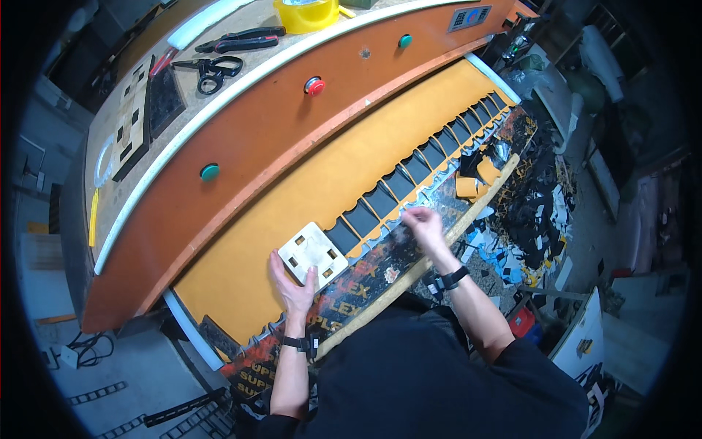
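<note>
A tan-yellow sheet of leather-like material (241, 260) lies along the bed of an orange machine, with a row of square cut-outs near its front edge showing dark surface beneath. My left hand (295, 290) holds a pale square block with several small rectangular openings (313, 245), probably a cutting die, thumb on its near side and fingers along its left. The block rests on the sheet at the left end of the cut-outs. My right hand (424, 225) is closed over the sheet's ragged front edge, right of the block; anything between its fingertips is too small to make out.
The orange machine beam (256, 135) spans behind the sheet, with a red button (314, 86) and green buttons (210, 172). On its top lie scissors (212, 73), pliers (245, 40) and yellow tape (307, 14). Tan offcuts (472, 184) sit at the right; scraps (512, 249) litter the floor.
</note>
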{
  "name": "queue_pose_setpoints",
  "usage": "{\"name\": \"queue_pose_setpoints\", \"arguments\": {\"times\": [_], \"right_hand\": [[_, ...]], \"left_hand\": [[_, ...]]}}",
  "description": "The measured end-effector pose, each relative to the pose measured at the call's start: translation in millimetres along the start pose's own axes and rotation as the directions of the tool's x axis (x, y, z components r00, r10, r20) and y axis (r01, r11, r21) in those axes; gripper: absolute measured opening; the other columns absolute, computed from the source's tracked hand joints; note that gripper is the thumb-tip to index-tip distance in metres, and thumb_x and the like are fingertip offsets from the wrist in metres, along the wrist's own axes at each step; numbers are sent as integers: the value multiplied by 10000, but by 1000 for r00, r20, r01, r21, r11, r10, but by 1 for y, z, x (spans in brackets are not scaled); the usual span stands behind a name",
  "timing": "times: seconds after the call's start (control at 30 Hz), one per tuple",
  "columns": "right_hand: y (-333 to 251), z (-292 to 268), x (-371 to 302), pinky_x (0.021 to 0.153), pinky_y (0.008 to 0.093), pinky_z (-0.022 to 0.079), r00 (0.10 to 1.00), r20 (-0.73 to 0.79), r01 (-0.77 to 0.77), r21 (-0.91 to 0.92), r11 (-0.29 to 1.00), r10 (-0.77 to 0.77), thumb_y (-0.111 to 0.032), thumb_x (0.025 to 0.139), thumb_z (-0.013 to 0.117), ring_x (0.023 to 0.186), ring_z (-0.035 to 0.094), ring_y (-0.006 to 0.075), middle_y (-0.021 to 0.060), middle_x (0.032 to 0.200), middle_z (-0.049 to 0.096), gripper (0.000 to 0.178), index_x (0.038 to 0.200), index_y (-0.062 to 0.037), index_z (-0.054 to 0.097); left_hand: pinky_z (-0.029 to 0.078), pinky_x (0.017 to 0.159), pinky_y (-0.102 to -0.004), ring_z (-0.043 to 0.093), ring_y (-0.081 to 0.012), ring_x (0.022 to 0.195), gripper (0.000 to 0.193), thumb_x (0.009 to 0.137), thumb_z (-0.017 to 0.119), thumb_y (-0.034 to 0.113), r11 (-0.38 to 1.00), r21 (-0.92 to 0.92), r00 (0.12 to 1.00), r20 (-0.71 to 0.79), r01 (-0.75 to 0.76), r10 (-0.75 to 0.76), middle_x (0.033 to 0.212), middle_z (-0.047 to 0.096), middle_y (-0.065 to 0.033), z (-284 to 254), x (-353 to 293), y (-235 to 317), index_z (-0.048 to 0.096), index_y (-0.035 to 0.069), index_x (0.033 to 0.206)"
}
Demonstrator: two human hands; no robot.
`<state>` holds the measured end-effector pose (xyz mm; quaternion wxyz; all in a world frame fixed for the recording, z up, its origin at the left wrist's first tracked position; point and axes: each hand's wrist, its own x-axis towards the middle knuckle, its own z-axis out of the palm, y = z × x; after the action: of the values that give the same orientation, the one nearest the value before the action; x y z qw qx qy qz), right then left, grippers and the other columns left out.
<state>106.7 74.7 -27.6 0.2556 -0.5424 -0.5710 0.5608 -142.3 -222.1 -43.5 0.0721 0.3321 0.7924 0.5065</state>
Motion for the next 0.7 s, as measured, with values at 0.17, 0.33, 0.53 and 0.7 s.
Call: {"name": "queue_pose_setpoints", "arguments": {"times": [0.17,0.33,0.53,0.7], "right_hand": [[-55,60,-45,1241,499,453,695,524,681,-258,685,-493,-309,764,1011,1445,599,349,122,1477,718,747,1409,-66,724],[-59,85,-49,1349,520,343,467,749,850,-234,471,-471,-324,688,1036,1579,498,357,138,1585,671,1042,1588,-25,605],[-44,89,-46,1384,563,275,502,729,801,-190,567,-465,-291,636,1064,1607,486,328,180,1560,685,1076,1591,-53,628],[-34,80,-38,1368,560,290,538,717,771,-206,602,-444,-320,654,1060,1597,498,333,192,1551,686,1074,1607,-87,622]], "left_hand": [[219,1393,-570,235,-522,1682,1441,736,1027,343,973,228,972,217,39,-90,1780,265,-383,-15,-7,21,109,-78,1764],[204,1394,-596,223,-553,1680,1534,682,1054,414,953,301,955,293,-48,-44,1792,226,-400,-19,-14,31,90,-97,1760],[199,1395,-597,275,-501,1682,1480,696,1032,452,927,362,960,280,-93,-13,1782,300,-366,-19,-11,33,155,-92,1757],[188,1399,-594,312,-409,1693,1409,690,1020,488,909,392,943,333,-141,3,1784,362,-295,-19,-3,40,263,-75,1737]]}}
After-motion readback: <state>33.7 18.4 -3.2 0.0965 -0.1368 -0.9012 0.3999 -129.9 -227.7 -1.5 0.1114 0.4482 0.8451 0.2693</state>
